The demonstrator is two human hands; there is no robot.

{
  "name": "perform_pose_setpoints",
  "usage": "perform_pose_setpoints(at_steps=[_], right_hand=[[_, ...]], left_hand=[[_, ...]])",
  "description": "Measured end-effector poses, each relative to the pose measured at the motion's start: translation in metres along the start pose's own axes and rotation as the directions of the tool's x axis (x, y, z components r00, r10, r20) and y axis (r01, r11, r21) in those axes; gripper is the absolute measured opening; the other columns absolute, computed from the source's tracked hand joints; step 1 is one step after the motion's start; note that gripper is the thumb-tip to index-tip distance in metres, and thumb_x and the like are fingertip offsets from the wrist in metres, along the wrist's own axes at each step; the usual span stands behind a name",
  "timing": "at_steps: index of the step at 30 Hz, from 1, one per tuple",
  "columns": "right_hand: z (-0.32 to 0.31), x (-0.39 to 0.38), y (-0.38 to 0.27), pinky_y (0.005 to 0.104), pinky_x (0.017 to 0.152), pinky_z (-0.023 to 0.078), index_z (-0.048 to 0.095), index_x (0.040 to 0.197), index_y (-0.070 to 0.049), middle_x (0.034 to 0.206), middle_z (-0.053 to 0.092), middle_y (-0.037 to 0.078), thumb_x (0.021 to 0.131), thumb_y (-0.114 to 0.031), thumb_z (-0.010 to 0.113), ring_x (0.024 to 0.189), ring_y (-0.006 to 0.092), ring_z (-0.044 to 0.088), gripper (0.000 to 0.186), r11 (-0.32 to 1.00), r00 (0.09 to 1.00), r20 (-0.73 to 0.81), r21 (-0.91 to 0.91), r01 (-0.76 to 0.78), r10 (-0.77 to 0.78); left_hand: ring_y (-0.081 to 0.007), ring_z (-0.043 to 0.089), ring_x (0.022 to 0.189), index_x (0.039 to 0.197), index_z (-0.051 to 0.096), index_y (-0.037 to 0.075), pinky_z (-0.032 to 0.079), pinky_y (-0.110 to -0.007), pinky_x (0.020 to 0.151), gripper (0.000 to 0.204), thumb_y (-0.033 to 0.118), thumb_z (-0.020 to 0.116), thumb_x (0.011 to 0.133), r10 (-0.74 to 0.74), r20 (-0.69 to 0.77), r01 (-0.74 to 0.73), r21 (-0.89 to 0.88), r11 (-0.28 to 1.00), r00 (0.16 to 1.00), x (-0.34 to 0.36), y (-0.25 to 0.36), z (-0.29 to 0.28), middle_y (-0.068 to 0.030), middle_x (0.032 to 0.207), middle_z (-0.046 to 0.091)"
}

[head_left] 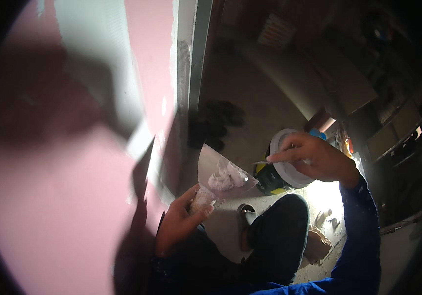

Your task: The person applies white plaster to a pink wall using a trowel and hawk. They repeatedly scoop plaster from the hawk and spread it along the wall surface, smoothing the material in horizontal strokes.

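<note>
My left hand (184, 223) is closed around the pale, smeared handle of a wide putty knife (206, 162). A lump of whitish joint compound (224, 178) sits on its broad blade. To the right, my right hand (314, 160) pinches a thin blade (260, 162), seen edge-on and pointing left toward the putty knife. Its handle is hidden by my fingers. Beneath the right hand stands a dark bucket (270, 181) with a yellow patch and a white rim; the hand covers much of its opening.
Close on the left rises a pink drywall panel (73, 211) with whitish compound patches, edged by a grey metal profile (201, 44). My bent knee (287, 216) is below the bucket. A torn brown paper bag (317, 246) lies to the right. Dark clutter fills the far right.
</note>
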State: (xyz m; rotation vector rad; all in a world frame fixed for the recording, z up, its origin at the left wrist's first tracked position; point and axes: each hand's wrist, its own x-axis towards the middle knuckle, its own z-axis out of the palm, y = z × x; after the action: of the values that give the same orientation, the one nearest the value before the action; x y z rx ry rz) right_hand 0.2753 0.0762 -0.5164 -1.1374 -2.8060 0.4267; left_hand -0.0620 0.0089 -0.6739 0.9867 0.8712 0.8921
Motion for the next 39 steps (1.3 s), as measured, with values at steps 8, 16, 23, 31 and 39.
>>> perform_pose_setpoints(at_steps=[8, 16, 23, 31, 39], right_hand=[[0.002, 0.025, -0.057, 0.0469, 0.106, 0.039, 0.068, 0.126, -0.031, 0.126, 0.066, 0.000, 0.085, -0.010, 0.070, 0.122, 0.0214, 0.057, 0.046, 0.845, 0.980, 0.052, -0.500, 0.191, -0.191], [0.005, 0.027, -0.061, 0.0477, 0.107, 0.039, 0.068, 0.126, -0.031, 0.127, 0.065, -0.001, 0.086, -0.011, 0.069, 0.124, 0.0220, 0.056, 0.045, 0.825, 0.976, 0.136, -0.521, 0.217, -0.170], [0.001, 0.019, -0.029, 0.0458, 0.109, 0.038, 0.071, 0.124, -0.029, 0.125, 0.068, 0.000, 0.086, -0.006, 0.069, 0.123, 0.0221, 0.058, 0.044, 0.934, 0.978, 0.118, -0.297, 0.198, -0.170], [0.033, -0.014, 0.103, 0.0362, 0.107, 0.046, 0.045, 0.150, -0.005, 0.146, 0.055, 0.012, 0.101, -0.021, 0.061, 0.129, 0.0231, 0.056, 0.054, 0.641, 0.978, -0.080, 0.765, -0.065, 0.194], [0.161, 0.088, 0.146, 0.0420, 0.106, 0.046, 0.055, 0.141, -0.006, 0.135, 0.063, 0.008, 0.091, -0.006, 0.069, 0.119, 0.0243, 0.061, 0.051, -0.225, 0.915, -0.119, 0.950, 0.218, 0.386]], left_hand=[[-0.0189, 0.064, 0.112, 0.144, 0.047, -0.008, 0.049, -0.032, 0.097, 0.068, 0.017, 0.077, 0.089, 0.045, -0.053, -0.034, 0.197, 0.980, 0.998, 0.001, 0.002, 0.000, -0.0189, 0.122, 0.068], [-0.0190, 0.068, 0.104, 0.142, 0.052, -0.005, 0.053, -0.032, 0.090, 0.063, 0.016, 0.077, 0.089, 0.025, -0.085, -0.008, 0.192, 0.981, 0.996, -0.009, 0.021, 0.011, -0.0187, 0.116, 0.071], [-0.0130, 0.065, 0.091, 0.139, 0.056, -0.004, 0.051, -0.026, 0.077, 0.052, 0.012, 0.072, 0.092, 0.125, -0.148, -0.072, 0.321, 0.945, 0.981, -0.002, 0.028, 0.016, -0.0123, 0.105, 0.072], [-0.0095, 0.058, 0.075, 0.133, 0.054, -0.007, 0.045, -0.026, 0.064, 0.051, 0.018, 0.065, 0.090, 0.087, 0.026, -0.088, 0.055, 0.995, 0.996, -0.005, -0.020, -0.009, -0.0067, 0.092, 0.065], [-0.0167, 0.058, 0.102, 0.141, 0.049, -0.006, 0.043, -0.032, 0.088, 0.062, 0.020, 0.070, 0.089, -0.109, -0.034, 0.114, 0.358, 0.927, 0.993, -0.012, -0.038, -0.017, -0.0111, 0.116, 0.063]])
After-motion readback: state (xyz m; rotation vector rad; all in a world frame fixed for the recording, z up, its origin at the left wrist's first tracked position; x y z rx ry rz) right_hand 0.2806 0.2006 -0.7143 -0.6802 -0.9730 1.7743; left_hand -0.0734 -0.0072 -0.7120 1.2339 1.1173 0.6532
